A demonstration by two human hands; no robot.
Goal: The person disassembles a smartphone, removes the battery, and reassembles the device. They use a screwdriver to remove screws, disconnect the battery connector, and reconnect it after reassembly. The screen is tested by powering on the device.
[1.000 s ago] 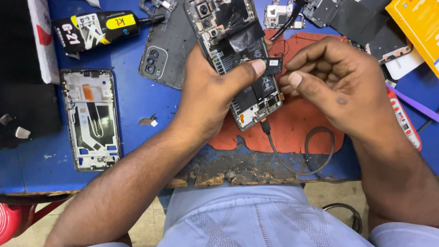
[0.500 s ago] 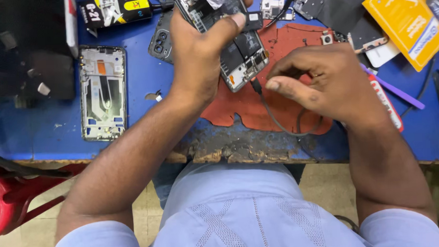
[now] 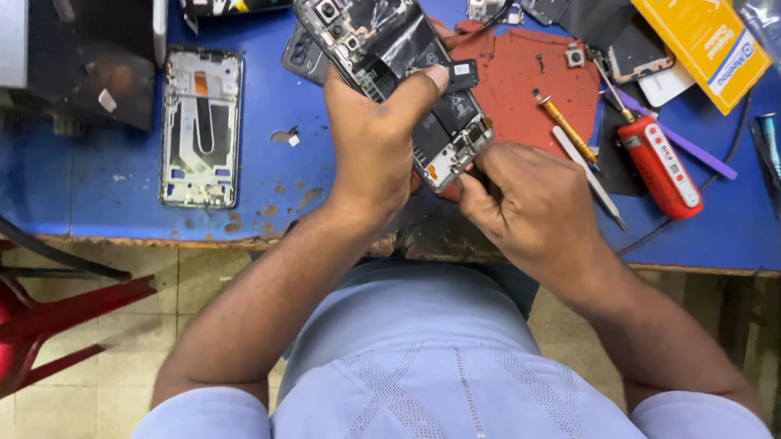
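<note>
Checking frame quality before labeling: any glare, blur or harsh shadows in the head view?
Head view: even, soft light, no hard shadows on the blue bench. Slight glare on the opened phone and on the clear bag at top right. Left hand and right hand look sharp, with little motion blur. The small parts on the red mat are too fine to resolve.

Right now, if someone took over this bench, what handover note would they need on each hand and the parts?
Left hand: grips the opened phone tilted above the blue bench, thumb across its exposed internals.
Right hand: fingertips pinched at the phone's lower end; whether they hold anything is hidden.
Nearby: bare phone frame lies to the left; yellow-handled screwdriver and red tool lie to the right by the red mat.
Done: back cover is off.
Left: phone still open, nothing refitted.
</note>
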